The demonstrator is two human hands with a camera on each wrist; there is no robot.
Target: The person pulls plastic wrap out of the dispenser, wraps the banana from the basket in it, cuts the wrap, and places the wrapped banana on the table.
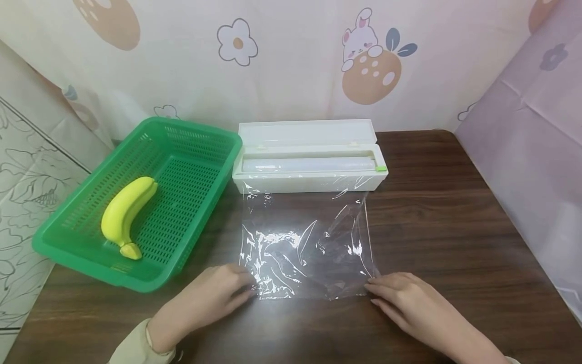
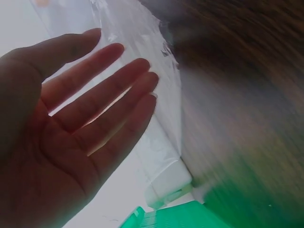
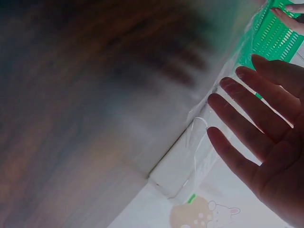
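A clear sheet of plastic film (image 1: pixel 300 242) runs from a roll (image 1: pixel 309 164) in a white box (image 1: pixel 313 183) down over the dark table. At the film's near left corner is my left hand (image 1: pixel 213 293), its fingertips touching the edge. The right hand (image 1: pixel 414 303) touches the near right corner with its fingertips. In the left wrist view the left hand (image 2: pixel 85 114) has its fingers extended beside the film (image 2: pixel 142 42). Likewise the right hand (image 3: pixel 266 123) shows nearly straight, spread fingers against the film's edge in the right wrist view.
A green basket (image 1: pixel 45 242) stands at the left, holding a yellow banana-shaped item (image 1: pixel 123 210). The box's lid (image 1: pixel 306 132) is raised at the back. Wood tabletop (image 1: pixel 432 202) extends to the right, with a patterned curtain (image 1: pixel 291 60) behind.
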